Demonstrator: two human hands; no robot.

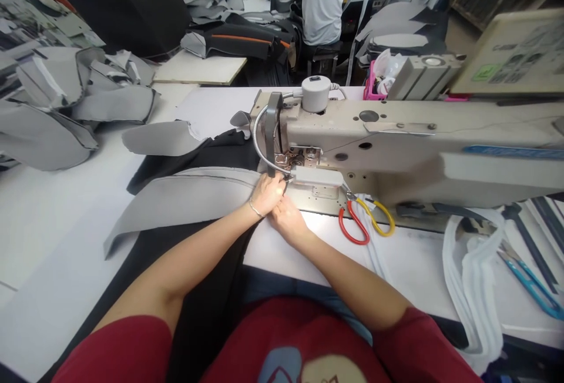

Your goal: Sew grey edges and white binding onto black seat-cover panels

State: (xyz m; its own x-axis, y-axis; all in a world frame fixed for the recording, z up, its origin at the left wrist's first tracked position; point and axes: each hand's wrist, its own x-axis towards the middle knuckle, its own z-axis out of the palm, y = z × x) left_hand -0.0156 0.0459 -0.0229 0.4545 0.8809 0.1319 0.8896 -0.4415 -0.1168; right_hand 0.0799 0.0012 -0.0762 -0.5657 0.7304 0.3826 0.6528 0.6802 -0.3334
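Fabric (185, 198) lies under left hand (267, 193) and right hand (288, 218); label (511, 152) unreadable.

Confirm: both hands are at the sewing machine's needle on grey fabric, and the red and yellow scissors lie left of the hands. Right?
Wrong on one point: the head view shows the scissors lying right of the left hand and right hand, not left. Both hands are indeed at the needle of the sewing machine, on the grey fabric.
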